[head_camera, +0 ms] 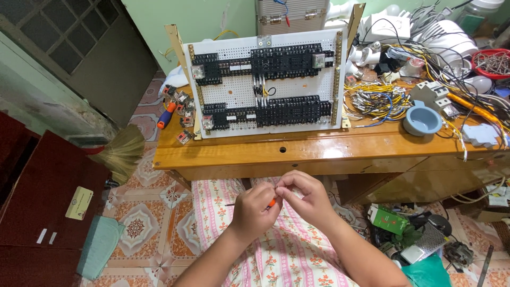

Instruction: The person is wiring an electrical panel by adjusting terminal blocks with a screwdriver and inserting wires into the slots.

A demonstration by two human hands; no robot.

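A straw broom [121, 151] lies on the tiled floor at left. Over the lap, the left hand [254, 211] closes its fingers around a small orange-handled screwdriver [271, 202]. The right hand [304, 195] pinches something tiny at the orange end; what it is cannot be told. Behind stands 1 white perforated board [265, 79].

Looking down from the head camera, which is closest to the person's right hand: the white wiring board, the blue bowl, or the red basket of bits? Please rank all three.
From the right hand:
1. White wiring board, propped on the desk straight ahead.
2. Blue bowl, on the desk to the right.
3. Red basket, far right corner at the back.
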